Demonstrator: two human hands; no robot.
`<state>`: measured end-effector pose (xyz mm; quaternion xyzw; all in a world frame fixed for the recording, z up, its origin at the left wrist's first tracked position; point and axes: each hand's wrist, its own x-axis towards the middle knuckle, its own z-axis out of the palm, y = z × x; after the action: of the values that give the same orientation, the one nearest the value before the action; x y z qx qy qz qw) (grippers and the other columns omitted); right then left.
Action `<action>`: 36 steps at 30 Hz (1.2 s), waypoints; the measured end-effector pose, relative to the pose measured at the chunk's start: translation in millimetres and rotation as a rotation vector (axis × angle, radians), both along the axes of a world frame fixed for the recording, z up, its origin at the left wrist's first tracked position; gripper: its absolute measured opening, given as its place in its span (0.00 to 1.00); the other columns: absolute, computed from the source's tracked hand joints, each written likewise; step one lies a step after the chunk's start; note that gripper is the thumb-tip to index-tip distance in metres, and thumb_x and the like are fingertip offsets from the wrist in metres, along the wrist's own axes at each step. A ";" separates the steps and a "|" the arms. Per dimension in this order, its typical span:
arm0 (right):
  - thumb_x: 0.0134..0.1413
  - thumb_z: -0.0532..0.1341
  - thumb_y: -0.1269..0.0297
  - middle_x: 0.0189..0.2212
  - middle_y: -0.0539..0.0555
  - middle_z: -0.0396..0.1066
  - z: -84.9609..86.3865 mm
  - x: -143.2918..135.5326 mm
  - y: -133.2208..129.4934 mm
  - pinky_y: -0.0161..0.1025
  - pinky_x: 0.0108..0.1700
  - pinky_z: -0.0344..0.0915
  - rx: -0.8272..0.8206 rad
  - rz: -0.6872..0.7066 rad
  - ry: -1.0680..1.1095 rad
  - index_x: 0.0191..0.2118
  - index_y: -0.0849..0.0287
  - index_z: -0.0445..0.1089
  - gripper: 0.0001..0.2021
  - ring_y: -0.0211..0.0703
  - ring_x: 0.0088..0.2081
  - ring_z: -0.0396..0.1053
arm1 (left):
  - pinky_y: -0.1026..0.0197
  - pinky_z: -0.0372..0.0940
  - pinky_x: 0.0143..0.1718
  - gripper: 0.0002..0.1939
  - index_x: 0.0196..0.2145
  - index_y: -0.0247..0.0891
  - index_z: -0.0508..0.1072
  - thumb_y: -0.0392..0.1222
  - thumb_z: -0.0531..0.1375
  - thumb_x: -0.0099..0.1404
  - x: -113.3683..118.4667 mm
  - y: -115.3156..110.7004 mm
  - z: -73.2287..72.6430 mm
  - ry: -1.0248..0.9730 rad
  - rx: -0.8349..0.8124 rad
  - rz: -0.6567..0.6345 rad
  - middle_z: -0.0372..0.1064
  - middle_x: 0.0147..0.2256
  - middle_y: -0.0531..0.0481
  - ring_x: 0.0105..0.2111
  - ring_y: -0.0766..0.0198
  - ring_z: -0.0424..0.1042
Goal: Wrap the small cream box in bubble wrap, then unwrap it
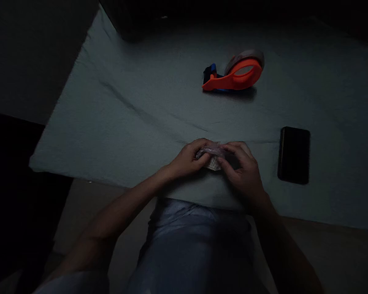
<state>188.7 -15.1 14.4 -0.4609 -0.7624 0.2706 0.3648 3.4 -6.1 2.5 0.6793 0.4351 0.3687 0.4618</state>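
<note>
Near the front edge of the cloth-covered table, both my hands close on a small packet in clear plastic wrap. A pale, printed-looking face shows on its lower side; the dim light hides what is inside. My left hand pinches its left end, thumb in front and fingers behind. My right hand grips the right end with thumb and fingertips. Beyond the hands lies an orange tape dispenser with a roll of tape on it, and neither hand touches it.
A black rectangular object, perhaps a phone or power bank, lies on the table to the right of my right hand. Creases run across the cloth. Dark shapes stand along the far edge, and my lap is below the front edge.
</note>
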 end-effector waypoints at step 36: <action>0.52 0.53 0.82 0.49 0.59 0.63 -8.3 -7.4 -11.1 0.56 0.51 0.65 0.333 0.178 -0.200 0.45 0.54 0.72 0.20 0.52 0.52 0.61 | 0.51 0.66 0.53 0.19 0.52 0.39 0.64 0.36 0.58 0.63 -31.0 -10.6 -9.3 0.208 0.382 -0.170 0.68 0.52 0.39 0.55 0.56 0.67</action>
<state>181.3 -26.2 6.1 -0.3494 -0.8669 0.1248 0.3329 -27.6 -16.8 -6.8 0.8230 0.3435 0.3323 0.3069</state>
